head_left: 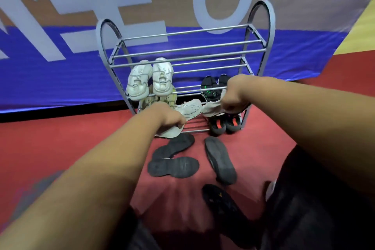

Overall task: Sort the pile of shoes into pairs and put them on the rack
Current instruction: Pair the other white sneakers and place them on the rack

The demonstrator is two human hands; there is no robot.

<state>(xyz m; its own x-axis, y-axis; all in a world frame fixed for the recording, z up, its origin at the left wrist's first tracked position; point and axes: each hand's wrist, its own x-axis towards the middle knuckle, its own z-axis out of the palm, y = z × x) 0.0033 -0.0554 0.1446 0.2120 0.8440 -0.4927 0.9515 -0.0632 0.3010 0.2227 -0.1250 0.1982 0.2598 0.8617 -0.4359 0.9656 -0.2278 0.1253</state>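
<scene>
The left hand point(165, 116) and right hand point(233, 97) each grip one of the pale shoes point(190, 106) at the rack's point(273, 24) bottom shelf, 12 o'clock from the dark shoes point(174, 166) on the floor. A toe may slip between the thin bars, or nudge the black pair point(223, 126) at 3 o'clock.

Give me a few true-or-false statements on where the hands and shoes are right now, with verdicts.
1. The left hand and the right hand each grip a light shoe. True.
2. The white sneakers stand on the top shelf of the rack. False: they rest on a lower shelf, at its left end.
3. Several dark shoes lie on the red floor in front of the rack, most of them sole up. True.
4. The black shoes with green trim sit at the rack's left end. False: they are at its right end, just behind the right hand.
</scene>
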